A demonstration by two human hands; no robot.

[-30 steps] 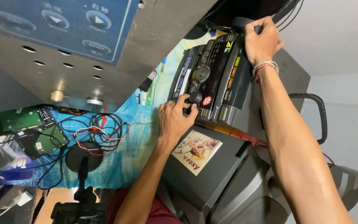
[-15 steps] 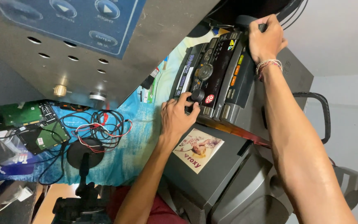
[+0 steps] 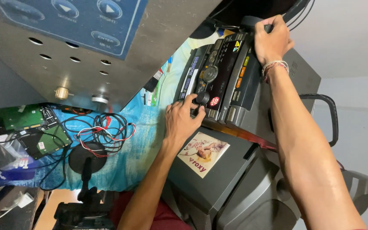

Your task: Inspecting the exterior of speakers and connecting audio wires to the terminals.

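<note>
- Blue patterned cloth (image 3: 137, 149) covers the desk, and a grey metal panel (image 3: 158, 47) with round holes and a blue keypad hangs over its far left side.
- A black stereo unit (image 3: 222, 76) lies tilted at centre right, its front full of knobs and buttons, resting on a larger grey case (image 3: 218, 187).
- The left hand (image 3: 183, 121) rests at the near end of the stereo's front, fingers curled against a round black knob (image 3: 202, 98); whether it pinches the knob cannot be told.
- The right hand (image 3: 272, 40) is clenched over the far top corner of the stereo, with a thread bracelet (image 3: 273, 67) at the wrist.
- A printed picture sticker (image 3: 203, 152) sits on the grey case, just near the left wrist.
- A tangle of red, white and black wires (image 3: 105, 132) lies on the cloth to the left, next to green circuit boards (image 3: 35, 127).
- A black round-based stand (image 3: 86, 159) sits near the wires.
</note>
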